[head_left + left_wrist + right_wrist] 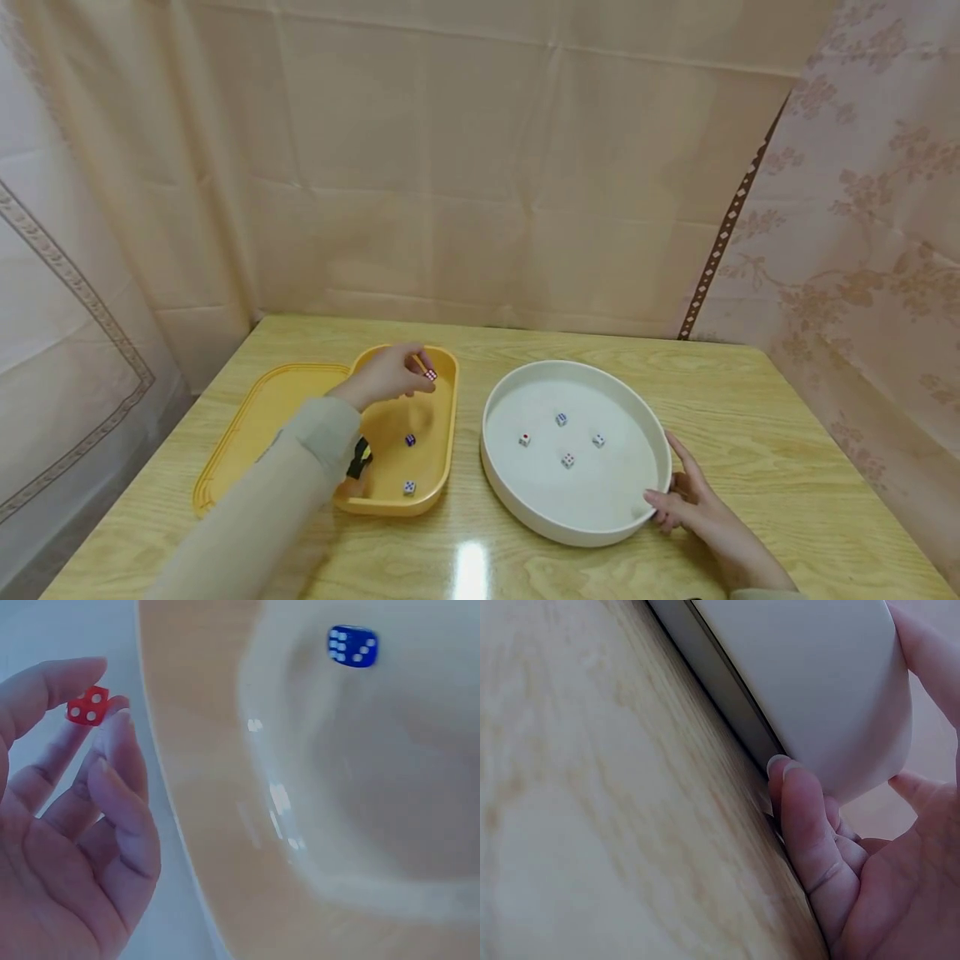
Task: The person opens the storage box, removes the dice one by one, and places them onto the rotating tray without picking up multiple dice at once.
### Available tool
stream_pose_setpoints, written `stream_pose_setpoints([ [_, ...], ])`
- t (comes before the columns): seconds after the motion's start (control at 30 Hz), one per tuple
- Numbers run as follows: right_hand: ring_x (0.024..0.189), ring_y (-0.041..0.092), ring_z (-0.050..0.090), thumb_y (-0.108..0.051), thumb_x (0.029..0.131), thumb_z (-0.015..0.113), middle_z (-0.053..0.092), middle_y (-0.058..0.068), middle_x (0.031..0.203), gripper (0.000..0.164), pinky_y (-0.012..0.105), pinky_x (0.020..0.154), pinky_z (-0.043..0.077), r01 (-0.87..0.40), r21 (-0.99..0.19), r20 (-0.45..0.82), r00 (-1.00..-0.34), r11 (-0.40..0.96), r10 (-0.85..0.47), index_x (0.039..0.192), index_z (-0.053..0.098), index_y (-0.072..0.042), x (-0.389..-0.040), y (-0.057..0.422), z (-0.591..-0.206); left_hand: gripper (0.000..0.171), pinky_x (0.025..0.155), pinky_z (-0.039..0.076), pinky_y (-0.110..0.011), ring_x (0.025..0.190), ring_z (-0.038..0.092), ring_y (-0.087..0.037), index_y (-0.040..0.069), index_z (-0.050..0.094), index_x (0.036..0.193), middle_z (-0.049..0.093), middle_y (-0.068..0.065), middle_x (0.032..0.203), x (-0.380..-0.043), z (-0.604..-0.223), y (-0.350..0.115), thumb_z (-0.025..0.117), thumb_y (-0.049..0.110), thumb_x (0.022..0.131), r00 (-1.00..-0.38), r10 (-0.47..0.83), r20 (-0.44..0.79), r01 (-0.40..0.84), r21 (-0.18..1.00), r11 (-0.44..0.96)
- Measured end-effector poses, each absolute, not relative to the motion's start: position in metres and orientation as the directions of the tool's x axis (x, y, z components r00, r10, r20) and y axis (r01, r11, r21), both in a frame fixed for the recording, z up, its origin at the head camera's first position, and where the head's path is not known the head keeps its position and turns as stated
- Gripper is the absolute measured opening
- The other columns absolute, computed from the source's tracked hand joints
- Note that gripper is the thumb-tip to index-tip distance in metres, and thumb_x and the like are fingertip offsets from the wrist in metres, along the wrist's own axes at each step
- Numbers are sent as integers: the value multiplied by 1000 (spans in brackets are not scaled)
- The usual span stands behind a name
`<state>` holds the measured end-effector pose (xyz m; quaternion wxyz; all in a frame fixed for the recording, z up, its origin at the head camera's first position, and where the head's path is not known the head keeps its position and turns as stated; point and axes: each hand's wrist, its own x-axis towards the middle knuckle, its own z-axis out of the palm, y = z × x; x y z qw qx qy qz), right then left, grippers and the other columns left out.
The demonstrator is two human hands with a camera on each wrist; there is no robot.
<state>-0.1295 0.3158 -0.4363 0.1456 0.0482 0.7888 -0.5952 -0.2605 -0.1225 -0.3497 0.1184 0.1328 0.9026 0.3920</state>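
My left hand (388,373) pinches a red die (431,375) with white pips between thumb and fingertips, above the far end of a yellow tray (447,417). The left wrist view shows the red die (88,706) at the fingertips. Inside the yellow tray lie a blue die (410,440) and, nearer the front, a white die (408,487). At the right, my right hand (693,508) holds the side of a round white tray (577,536), thumb over its rim and fingertips low against its outer wall (832,690). Several white dice (567,460) lie spread in the round tray.
A flat yellow lid (277,408) lies left of the yellow tray, partly hidden by my left sleeve (262,483). Both trays stand on a wooden table (750,400). Beige curtains (450,167) hang behind the table's far edge.
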Motion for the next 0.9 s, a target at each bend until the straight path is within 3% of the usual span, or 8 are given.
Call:
stream_pose_setpoints([
  [0.37,72,15,57,-16,95,64,51,7,95,98,28,71,51,248,-923,-286,-953,293,-94,158,-10,-30,-129,314,-435,19,68,52,-30,75,61,-19,11,64,103,64,-9,98,-261,-331,-112,73,19,89,-949,315,-20,189,765,615],
  [0.6,71,14,57,-14,96,63,52,7,93,97,27,70,51,213,-936,-251,-962,281,-109,159,-9,-27,-127,315,-434,20,63,48,-27,77,63,-27,13,64,104,62,-7,96,-261,-326,-108,72,23,89,-960,281,-9,164,794,585],
  [0.9,73,15,57,-16,97,63,51,8,97,97,28,71,51,227,-929,-272,-954,292,-124,158,-12,-29,-127,315,-430,27,65,49,-26,75,63,-22,10,64,107,65,-8,95,-259,-325,-97,74,26,88,-972,235,3,130,838,530],
])
